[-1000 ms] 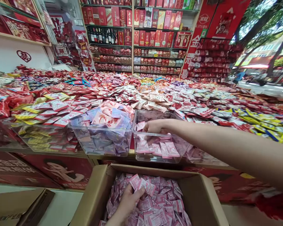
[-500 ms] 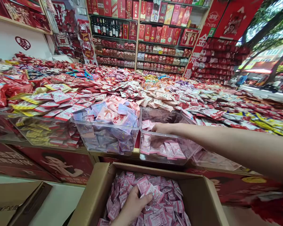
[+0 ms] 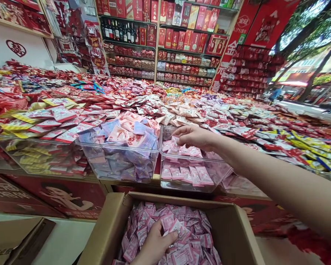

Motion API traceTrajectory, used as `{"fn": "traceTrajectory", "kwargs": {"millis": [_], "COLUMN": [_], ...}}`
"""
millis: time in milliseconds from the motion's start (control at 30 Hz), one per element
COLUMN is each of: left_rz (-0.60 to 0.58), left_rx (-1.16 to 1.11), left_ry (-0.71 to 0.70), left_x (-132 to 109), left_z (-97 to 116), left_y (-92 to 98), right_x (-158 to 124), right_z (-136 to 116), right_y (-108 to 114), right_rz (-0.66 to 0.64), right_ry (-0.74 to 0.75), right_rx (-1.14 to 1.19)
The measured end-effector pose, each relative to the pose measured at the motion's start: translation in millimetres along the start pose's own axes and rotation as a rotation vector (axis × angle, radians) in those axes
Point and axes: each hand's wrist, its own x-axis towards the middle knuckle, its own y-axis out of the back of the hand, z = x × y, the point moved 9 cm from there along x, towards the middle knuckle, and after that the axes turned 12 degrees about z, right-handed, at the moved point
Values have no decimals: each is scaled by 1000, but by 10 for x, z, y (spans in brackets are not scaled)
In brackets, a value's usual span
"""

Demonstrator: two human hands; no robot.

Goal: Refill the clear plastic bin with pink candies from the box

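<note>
My right hand [image 3: 192, 137] is over the clear plastic bin [image 3: 190, 157], its fingers pinched on a small pink packet [image 3: 172, 145]. Several more pink packets [image 3: 187, 174] lie inside that bin, seen through its front wall. Lower down, my left hand [image 3: 154, 241] reaches into an open cardboard box [image 3: 105, 226] heaped with the same kind of pink packets [image 3: 143, 217]. Its thumb and fingers close around a few of them, with pink packets [image 3: 174, 227] showing between thumb and fingers. The undersides of those fingers are hidden.
Left of the pink bin stands a clear bin of purple and pink packets [image 3: 121, 162]. Farther left, another holds yellow and red packets [image 3: 41, 154]. Wrapped goods heap up behind, before shelves of boxes and bottles [image 3: 117, 31]. A second cardboard box [image 3: 13, 235] sits at lower left.
My right hand has risen from inside the clear bin to above its rim. More pink packets now show in the bin. My left hand stays in the cardboard box, and the view shifts slightly.
</note>
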Motion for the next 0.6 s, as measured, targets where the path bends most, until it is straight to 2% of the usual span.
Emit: {"fn": "traceTrajectory", "kwargs": {"millis": [233, 300, 433, 500, 600], "left_rz": [35, 44, -16, 26, 90], "left_rx": [35, 52, 37, 38, 62], "left_ry": [-27, -28, -21, -27, -56], "left_x": [21, 19, 9, 31, 91], "left_z": [-20, -26, -29, -43, -94], "left_y": [12, 14, -43, -7, 63], "right_x": [-73, -82, -78, -73, -40], "right_z": [-24, 26, 143, 201, 315], "right_y": [454, 619, 953, 993, 860], "right_rz": [161, 203, 382, 424, 376], "right_ry": [29, 3, -99, -159, -245], "right_rx": [-199, -209, -201, -250, -323]}}
